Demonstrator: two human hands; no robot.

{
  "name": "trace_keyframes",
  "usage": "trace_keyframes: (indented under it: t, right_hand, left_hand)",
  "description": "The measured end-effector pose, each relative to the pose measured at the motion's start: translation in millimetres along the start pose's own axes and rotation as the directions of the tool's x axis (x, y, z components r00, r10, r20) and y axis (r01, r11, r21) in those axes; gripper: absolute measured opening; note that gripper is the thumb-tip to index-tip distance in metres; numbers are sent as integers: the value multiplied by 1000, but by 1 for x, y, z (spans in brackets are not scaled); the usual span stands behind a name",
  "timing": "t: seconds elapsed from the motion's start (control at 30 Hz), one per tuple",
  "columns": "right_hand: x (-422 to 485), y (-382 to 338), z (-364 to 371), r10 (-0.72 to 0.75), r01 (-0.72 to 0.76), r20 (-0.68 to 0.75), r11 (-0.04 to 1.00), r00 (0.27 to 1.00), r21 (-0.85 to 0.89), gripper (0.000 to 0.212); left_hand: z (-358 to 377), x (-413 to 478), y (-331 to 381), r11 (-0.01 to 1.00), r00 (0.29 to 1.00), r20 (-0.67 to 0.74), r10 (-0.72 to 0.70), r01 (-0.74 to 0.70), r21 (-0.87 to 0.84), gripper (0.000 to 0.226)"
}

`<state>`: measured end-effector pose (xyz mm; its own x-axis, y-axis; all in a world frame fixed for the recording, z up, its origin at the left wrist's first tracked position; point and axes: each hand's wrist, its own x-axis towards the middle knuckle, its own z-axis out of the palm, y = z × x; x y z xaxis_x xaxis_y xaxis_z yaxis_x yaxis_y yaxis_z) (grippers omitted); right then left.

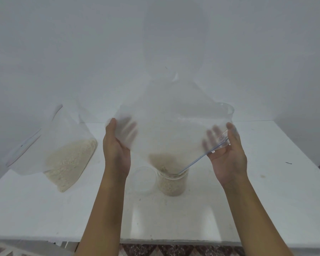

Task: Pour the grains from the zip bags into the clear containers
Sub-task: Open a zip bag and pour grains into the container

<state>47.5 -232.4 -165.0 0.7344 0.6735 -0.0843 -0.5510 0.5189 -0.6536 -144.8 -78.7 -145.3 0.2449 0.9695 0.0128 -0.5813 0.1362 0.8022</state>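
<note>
- One zip bag (pixel 63 154) lies slumped on the table (pixel 266 163), well to the left of the grain-filled container (pixel 173 183). Its grains (pixel 68 159) are heaped in its lower end, and I judge it is parked there clear of the pouring, waiting its turn.
- The left hand (pixel 116 146), up and to the left of that container, grips the side edge of the raised zip bag (pixel 166 122). The thumb is on the near face and the fingers are curled behind, showing through the plastic. It seems to hold that side high so the contents slide downhill.
- An empty clear container (pixel 143 179) stands just left of the filled one. I cannot tell whether they touch. It is likely next in line.
- The raised zip bag hangs directly above the grain-filled container with its lowest corner at the mouth. The last of its load (pixel 161 159) is bunched in that corner, which works as a funnel. The container looks more than half full.
- The right hand (pixel 227 156), up and to the right of the container, pinches the bag's zip end, with the thumb in front and the fingers behind the plastic. The blue zip strip (pixel 196 161) runs from this hand down to the mouth, probably to keep the opening narrow and aimed.
- A third clear container (pixel 228 109) stands behind and to the right, partly hidden by the bag.
</note>
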Motion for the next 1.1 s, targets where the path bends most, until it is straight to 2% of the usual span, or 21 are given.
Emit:
trace_keyframes:
  t: [0.27,0.5,0.6,0.7,1.1]
  right_hand:
    - [-1,0,1,-15,15,-9,1000,1000,-9,14]
    - [-2,1,0,-12,11,-17,1000,1000,-10,12]
    - [-3,1,0,-16,16,-9,1000,1000,-9,12]
    - [-3,0,1,-25,25,-5,1000,1000,-7,12]
    - [-3,-7,2,-35,35,-5,999,999,17,12]
  left_hand:
    - [4,3,0,993,998,-35,60,-56,107,32]
    - [6,-1,-3,1000,998,-65,2,-1,24,37]
    - [6,1,-5,997,996,-87,21,-14,80,34]
    - [7,1,-1,993,996,-74,46,-37,110,33]
    - [25,3,18,996,997,34,68,-70,61,38]
